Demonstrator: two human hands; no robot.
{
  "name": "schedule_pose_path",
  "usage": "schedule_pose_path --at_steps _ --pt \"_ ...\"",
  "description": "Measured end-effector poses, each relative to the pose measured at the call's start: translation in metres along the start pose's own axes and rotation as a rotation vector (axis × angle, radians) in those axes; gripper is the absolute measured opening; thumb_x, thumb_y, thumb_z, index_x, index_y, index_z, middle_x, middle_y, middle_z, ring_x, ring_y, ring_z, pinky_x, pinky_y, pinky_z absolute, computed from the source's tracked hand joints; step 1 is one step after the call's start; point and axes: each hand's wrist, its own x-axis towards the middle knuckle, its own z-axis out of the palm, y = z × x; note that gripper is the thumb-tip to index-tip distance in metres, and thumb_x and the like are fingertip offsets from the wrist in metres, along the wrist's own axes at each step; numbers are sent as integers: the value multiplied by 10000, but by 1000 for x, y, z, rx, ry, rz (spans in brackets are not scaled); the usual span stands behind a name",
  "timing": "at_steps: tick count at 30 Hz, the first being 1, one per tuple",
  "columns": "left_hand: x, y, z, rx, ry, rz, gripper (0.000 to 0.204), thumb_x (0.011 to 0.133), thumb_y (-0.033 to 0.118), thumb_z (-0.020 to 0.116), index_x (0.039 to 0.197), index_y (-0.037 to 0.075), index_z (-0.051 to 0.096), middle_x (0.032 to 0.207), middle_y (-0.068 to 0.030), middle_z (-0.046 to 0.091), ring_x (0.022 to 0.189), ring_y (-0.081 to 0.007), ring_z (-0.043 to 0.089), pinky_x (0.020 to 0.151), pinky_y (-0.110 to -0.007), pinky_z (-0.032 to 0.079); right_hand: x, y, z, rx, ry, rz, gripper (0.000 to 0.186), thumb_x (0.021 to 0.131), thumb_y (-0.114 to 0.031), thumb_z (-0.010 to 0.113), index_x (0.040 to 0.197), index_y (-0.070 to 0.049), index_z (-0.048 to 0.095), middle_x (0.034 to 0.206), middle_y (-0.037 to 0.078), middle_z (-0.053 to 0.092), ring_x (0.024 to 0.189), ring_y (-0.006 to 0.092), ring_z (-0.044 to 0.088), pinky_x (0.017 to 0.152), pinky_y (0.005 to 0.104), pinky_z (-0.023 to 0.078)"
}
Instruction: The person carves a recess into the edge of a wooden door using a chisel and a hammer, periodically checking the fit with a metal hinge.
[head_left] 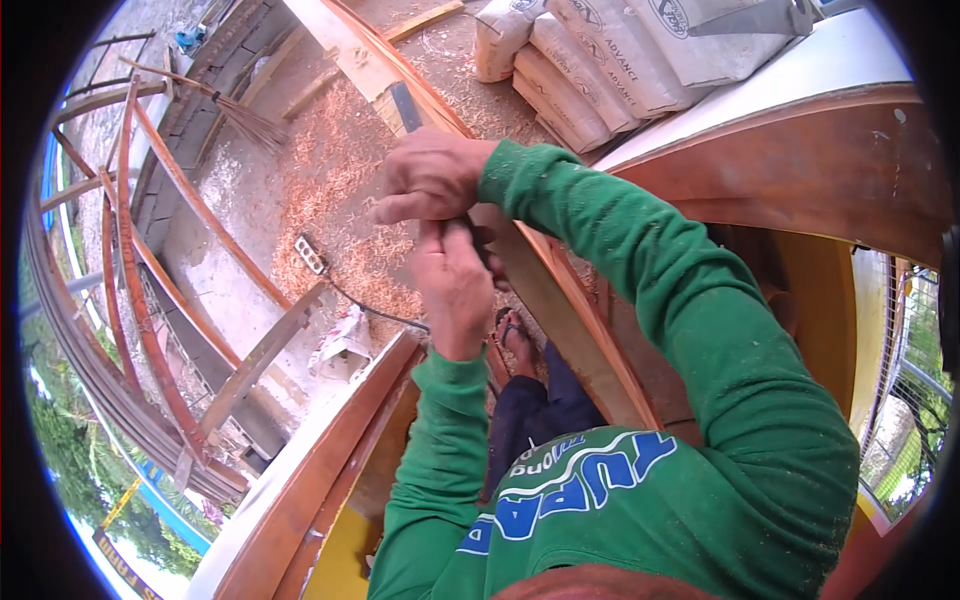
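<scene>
The person's right hand [432, 178] is curled shut over the top of a small dark object [482, 246] and the left hand [455, 285], just beneath and touching it, pinches the same piece, both pressed against a long curved wooden plank [560, 300]. Left of the hands lie wood shavings [340, 180], a white power strip [311, 254] with its cord and a broom [240, 118]; stacked white sacks [590, 60] sit beyond them. The fingers hide most of the object, so its kind cannot be told.
</scene>
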Motion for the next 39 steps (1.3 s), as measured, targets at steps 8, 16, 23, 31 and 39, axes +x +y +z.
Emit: schedule_pose_path --at_steps 8,16,23,31,39 --pt "2 4 19 -255 48 -17 163 889 131 342 972 67 468 634 -12 481 423 -67 441 353 -195 325 -1 -2 -5 259 -52 49 568 839 -433 448 461 -19 362 417 113 288 390 267 291 420 392 276" --pt "0 7 11 -324 81 -75 157 883 132 353 933 53 479 626 -23 490 411 -66 439 361 -196 317 8 -3 -4 260 -50 125 576 822 -444 462 474 7 380 428 147 303 398 268 290 420 385 293" --pt "-4 10 7 -218 75 -96 167 880 159 358 960 78 480 643 -39 496 403 -59 423 330 -185 301 5 -8 -3 248 -21 134 580 822 -452 450 472 7 386 418 134 284 392 252 280 410 381 286" --pt "-3 13 6 -214 60 -81 168 875 131 364 960 46 481 664 -59 514 412 -76 446 347 -201 314 7 -1 2 276 17 96 612 839 -488 409 440 -25 369 404 88 265 378 209 261 392 370 266" --pt "-9 11 5 -179 80 -104 179 880 137 342 960 51 477 664 -61 515 404 -81 435 346 -206 314 6 -8 4 251 72 39 610 838 -494 411 431 -42 370 393 76 303 368 191 297 404 368 291"
